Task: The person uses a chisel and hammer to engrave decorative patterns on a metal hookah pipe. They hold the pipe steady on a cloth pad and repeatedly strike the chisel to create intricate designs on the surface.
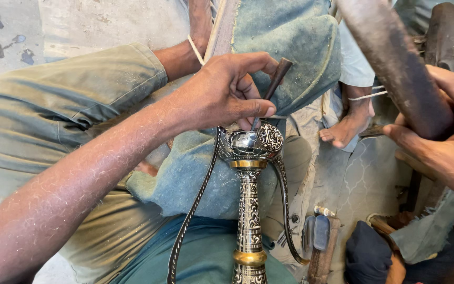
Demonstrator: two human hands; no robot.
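Left hand (227, 92): fingers pinching one thin dark metal punch (274, 84).
Right hand (442, 137): fingers gripping one worn wooden mallet (395, 63).
Vessel (249, 173): one engraved, black-and-brass ornate piece, resting on a frayed blue cloth (290, 47).

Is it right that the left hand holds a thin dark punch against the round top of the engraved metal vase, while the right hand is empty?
Not quite. The head view shows the right hand gripping a thick dark wooden mallet, not empty. The left hand does hold the thin dark punch against the engraved metal vase.
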